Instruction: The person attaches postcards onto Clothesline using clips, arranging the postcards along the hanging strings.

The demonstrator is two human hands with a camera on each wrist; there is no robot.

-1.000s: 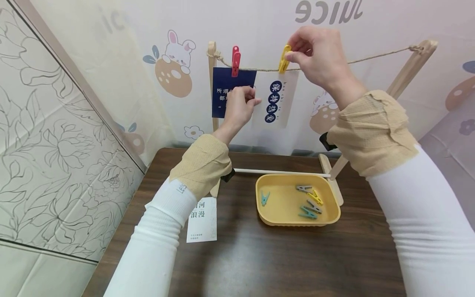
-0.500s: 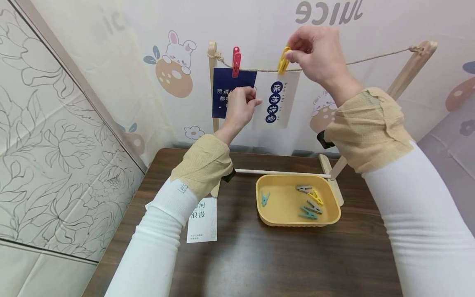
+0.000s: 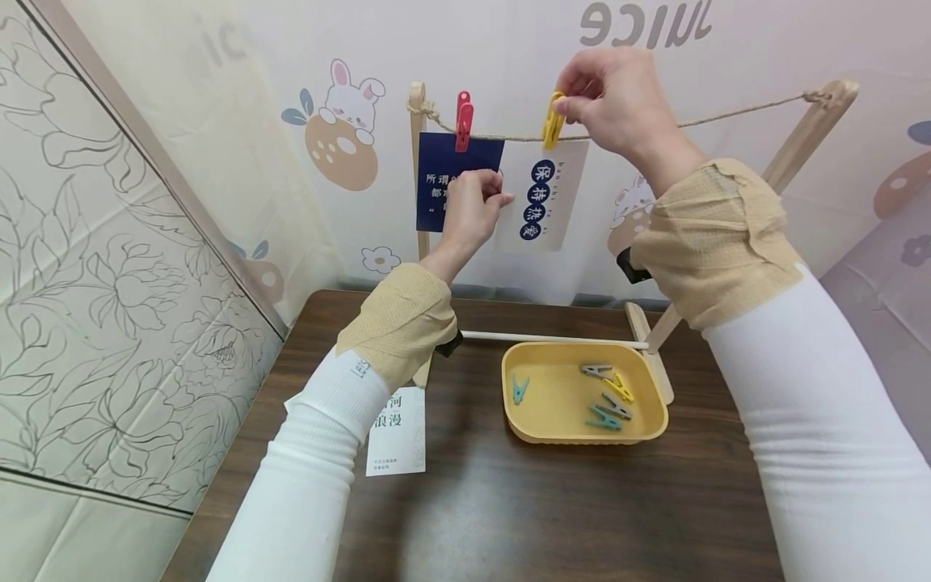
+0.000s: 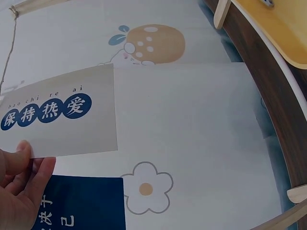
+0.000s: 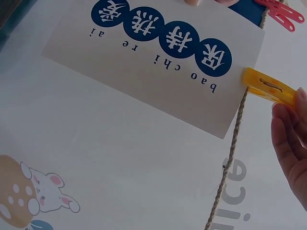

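Observation:
A white card (image 3: 563, 194) with blue circled characters hangs at the twine line (image 3: 742, 111). My left hand (image 3: 471, 206) pinches its left edge between thumb and fingers, as the left wrist view shows. At the card's top edge, my right hand (image 3: 618, 101) pinches the upper end of a yellow clothespin (image 3: 553, 121). The clothespin's lower end is over the twine and the card's edge in the right wrist view. A dark blue card (image 3: 432, 170) hangs to the left under a red clothespin (image 3: 463, 121), partly hidden behind my left hand.
On the brown table (image 3: 502, 517) a yellow tray (image 3: 512, 416) holds several clothespins. Another white card (image 3: 400, 444) lies to its left, partly under my left forearm. Wooden posts (image 3: 815, 137) hold up the twine, and a white rod (image 3: 553, 339) runs low behind the tray.
My right hand and forearm have shifted slightly left, and the yellow clothespin has moved a little left and turned more upright. My left hand keeps nearly the same place on the card.

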